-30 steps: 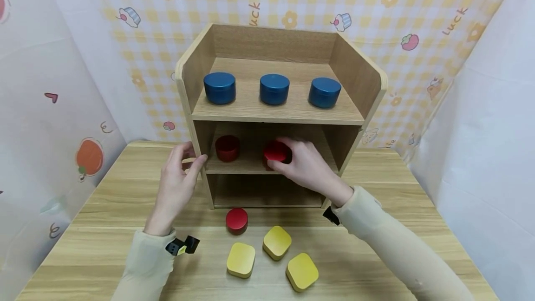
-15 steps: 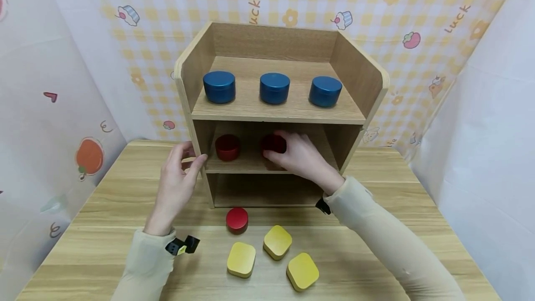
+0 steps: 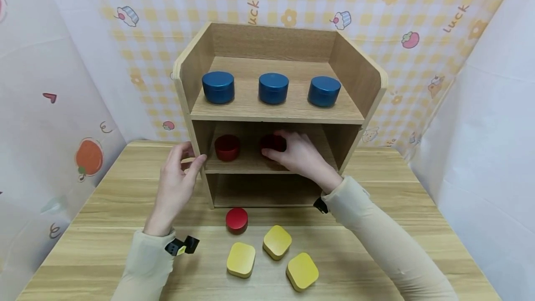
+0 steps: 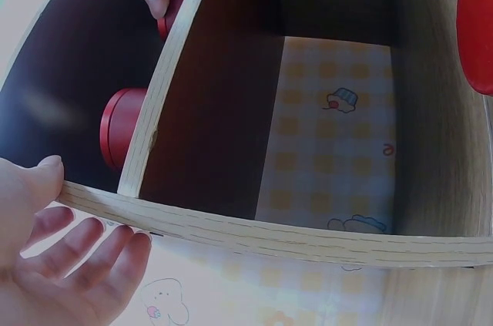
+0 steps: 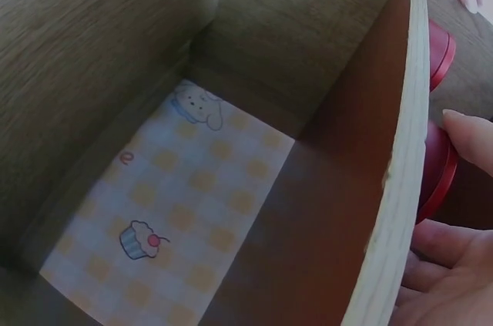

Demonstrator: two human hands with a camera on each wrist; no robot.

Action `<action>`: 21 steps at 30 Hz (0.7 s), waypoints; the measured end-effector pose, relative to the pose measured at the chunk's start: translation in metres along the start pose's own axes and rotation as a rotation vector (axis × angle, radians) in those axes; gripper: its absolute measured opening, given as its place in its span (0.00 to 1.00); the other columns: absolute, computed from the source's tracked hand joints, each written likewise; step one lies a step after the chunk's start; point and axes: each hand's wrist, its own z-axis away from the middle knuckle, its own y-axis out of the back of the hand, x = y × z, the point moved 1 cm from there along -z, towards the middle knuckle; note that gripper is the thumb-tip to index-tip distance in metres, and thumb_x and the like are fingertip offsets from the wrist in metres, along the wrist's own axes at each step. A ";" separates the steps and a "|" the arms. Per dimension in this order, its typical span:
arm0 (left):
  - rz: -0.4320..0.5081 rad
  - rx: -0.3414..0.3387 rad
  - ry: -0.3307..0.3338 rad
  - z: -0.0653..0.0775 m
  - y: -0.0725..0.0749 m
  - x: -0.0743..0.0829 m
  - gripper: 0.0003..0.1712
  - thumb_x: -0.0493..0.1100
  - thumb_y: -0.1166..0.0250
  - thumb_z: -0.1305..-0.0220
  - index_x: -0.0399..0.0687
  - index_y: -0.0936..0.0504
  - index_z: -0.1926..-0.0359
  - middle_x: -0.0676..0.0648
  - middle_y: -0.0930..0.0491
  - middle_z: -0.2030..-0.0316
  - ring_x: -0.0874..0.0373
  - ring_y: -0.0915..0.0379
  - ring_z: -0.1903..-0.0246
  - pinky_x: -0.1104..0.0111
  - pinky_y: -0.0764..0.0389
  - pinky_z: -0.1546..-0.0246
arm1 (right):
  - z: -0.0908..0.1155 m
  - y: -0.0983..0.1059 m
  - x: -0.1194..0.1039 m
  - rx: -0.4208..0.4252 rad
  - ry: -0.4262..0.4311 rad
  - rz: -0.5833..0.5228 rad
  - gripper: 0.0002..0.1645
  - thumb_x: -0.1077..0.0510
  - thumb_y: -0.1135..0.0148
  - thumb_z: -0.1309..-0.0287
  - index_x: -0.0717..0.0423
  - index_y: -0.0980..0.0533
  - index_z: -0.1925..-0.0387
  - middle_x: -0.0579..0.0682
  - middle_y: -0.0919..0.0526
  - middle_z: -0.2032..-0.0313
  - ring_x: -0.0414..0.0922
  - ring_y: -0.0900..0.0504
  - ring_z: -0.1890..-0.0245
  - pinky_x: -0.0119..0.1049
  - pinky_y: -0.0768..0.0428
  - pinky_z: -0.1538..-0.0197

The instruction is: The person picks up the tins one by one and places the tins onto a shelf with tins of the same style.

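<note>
My right hand [image 3: 298,152] reaches into the middle level of the wooden shelf unit [image 3: 271,118]. Its thumb and fingers pinch a round red tin [image 5: 437,168] that stands on that board, partly hidden by the hand in the head view. A second round red tin [image 3: 227,147] sits to its left, apart from it. At the unit's left side panel is my left hand [image 3: 177,178], thumb on the front edge and fingers on the outer face, holding the panel. A third red tin [image 3: 237,220] is on the table in front of the unit.
Three round blue tins [image 3: 273,88] stand in a row on the top shelf. Three yellow square tins [image 3: 277,242] lie on the wooden table [image 3: 376,236] in front, between the forearms. A checked cloth [image 3: 146,59] hangs behind the unit.
My right hand has carried the red tin a little deeper and left onto the middle shelf, then stayed there over the last half second. My left hand has kept its place.
</note>
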 end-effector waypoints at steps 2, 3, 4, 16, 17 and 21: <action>0.000 0.001 -0.002 0.000 0.000 0.000 0.16 0.36 0.36 0.34 0.35 0.26 0.47 0.43 0.25 0.58 0.56 0.28 0.54 0.79 0.25 0.57 | 0.000 0.000 0.000 0.002 0.001 -0.005 0.39 0.36 0.37 0.41 0.56 0.29 0.37 0.57 0.24 0.43 0.58 0.29 0.45 0.51 0.28 0.41; 0.000 0.001 -0.003 0.000 0.000 0.000 0.16 0.36 0.36 0.34 0.35 0.26 0.47 0.43 0.25 0.58 0.56 0.28 0.54 0.79 0.25 0.57 | 0.000 -0.001 0.000 0.003 0.003 -0.008 0.39 0.36 0.37 0.41 0.56 0.29 0.37 0.57 0.24 0.43 0.58 0.29 0.45 0.51 0.28 0.40; -0.002 0.001 -0.005 0.000 0.000 0.000 0.16 0.36 0.36 0.34 0.35 0.26 0.47 0.43 0.26 0.58 0.56 0.28 0.54 0.79 0.25 0.57 | 0.000 -0.001 0.000 0.005 0.005 -0.012 0.39 0.36 0.37 0.41 0.56 0.29 0.37 0.57 0.24 0.43 0.58 0.29 0.45 0.51 0.28 0.40; -0.011 -0.003 -0.005 -0.001 0.000 -0.001 0.16 0.36 0.36 0.33 0.35 0.26 0.47 0.43 0.26 0.59 0.57 0.28 0.55 0.79 0.25 0.57 | 0.010 -0.012 0.000 0.077 0.069 -0.017 0.55 0.31 0.36 0.45 0.50 0.45 0.26 0.59 0.39 0.30 0.60 0.39 0.33 0.58 0.36 0.35; -0.011 -0.002 -0.005 -0.001 0.000 -0.001 0.16 0.36 0.36 0.33 0.35 0.26 0.47 0.43 0.26 0.59 0.57 0.28 0.55 0.79 0.25 0.57 | 0.012 -0.014 -0.001 0.093 0.080 -0.002 0.55 0.31 0.36 0.45 0.49 0.45 0.25 0.59 0.40 0.30 0.59 0.40 0.33 0.60 0.37 0.34; -0.008 -0.001 -0.004 -0.001 0.000 0.000 0.16 0.36 0.36 0.34 0.36 0.26 0.47 0.43 0.26 0.59 0.56 0.28 0.54 0.78 0.25 0.57 | 0.019 -0.018 -0.004 0.157 0.139 0.058 0.55 0.31 0.34 0.46 0.47 0.46 0.25 0.59 0.40 0.31 0.60 0.41 0.33 0.64 0.41 0.35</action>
